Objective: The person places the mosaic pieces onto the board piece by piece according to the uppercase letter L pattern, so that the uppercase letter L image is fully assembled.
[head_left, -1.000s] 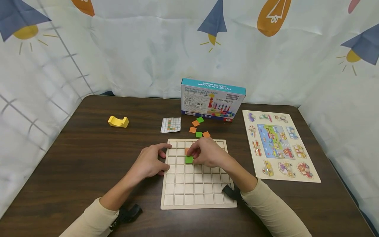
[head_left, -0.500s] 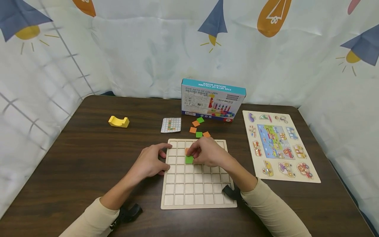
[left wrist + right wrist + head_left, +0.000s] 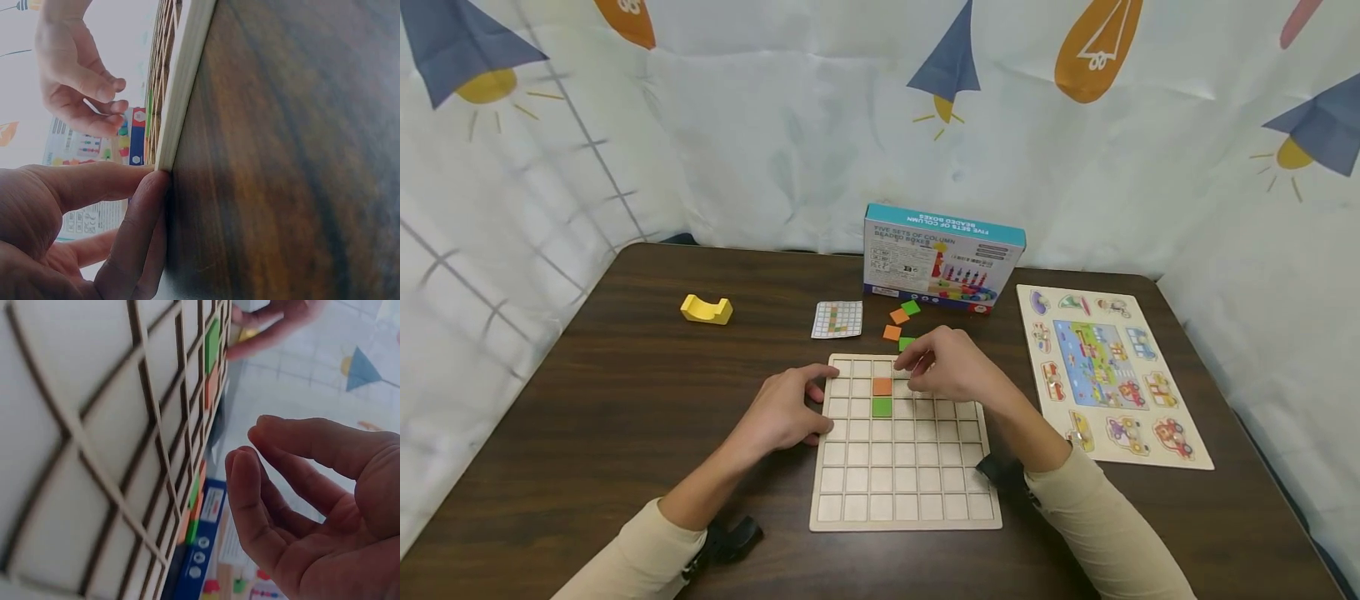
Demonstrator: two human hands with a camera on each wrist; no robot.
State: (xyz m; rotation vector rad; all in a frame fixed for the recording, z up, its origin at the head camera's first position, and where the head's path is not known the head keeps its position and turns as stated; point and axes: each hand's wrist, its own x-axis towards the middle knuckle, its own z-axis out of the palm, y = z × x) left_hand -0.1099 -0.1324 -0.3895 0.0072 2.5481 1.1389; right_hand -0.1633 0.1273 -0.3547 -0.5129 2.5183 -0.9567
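My left hand grips the left edge of a pale wooden grid board. In the left wrist view, its fingertips meet the board's rim. An orange square tile and a green square tile lie in neighbouring cells of one column, the orange one farther from me. My right hand hovers over the board's far part, right of these tiles. Its fingers are loosely bent, with a gap and nothing between the tips in the right wrist view. Loose tiles, orange and green, lie beyond the board, partly hidden by this hand.
A pattern card lies behind the board, left of the loose tiles. Behind them stands a cardboard box. A vehicle puzzle board is at the right, and a yellow curved block at the far left.
My right hand has moved away from the two tiles, right and slightly farther off, uncovering the orange one. The left hand stays at the board's edge. The head view has shifted slightly.
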